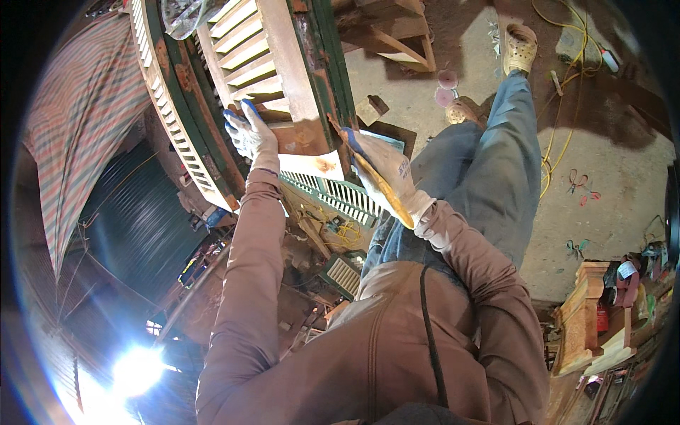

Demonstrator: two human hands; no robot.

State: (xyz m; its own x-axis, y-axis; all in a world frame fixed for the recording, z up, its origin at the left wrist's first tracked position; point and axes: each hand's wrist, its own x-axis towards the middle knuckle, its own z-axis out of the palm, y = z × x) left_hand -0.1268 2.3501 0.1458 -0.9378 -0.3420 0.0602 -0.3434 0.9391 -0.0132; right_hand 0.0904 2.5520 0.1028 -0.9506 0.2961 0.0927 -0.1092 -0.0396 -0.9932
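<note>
My left hand (pixel 253 140), in a white glove with blue fingertips, rests with its fingers apart at the lower end of a louvered wooden shutter (pixel 289 60). The slats of this shutter are pale bare wood, and its dark green outer edge is worn to brown. Beside the same shutter, my right hand (pixel 388 168), gloved alike, is closed along a long narrow yellow-brown strip (pixel 384 190) that looks like wood. The strip's thin, darker tip (pixel 336 125) reaches the shutter's edge; its exact kind cannot be made out. A pale board end (pixel 312 165) with a brown mark shows between my hands.
Another green-edged shutter (pixel 185 92) stands at left, under a striped sheet (pixel 92 92). Lower down lies a green louvered piece (pixel 329 195). Wooden blocks (pixel 372 110) and a yellow cord (pixel 559 152) lie on the floor. Carved wood (pixel 581 315) stands at right.
</note>
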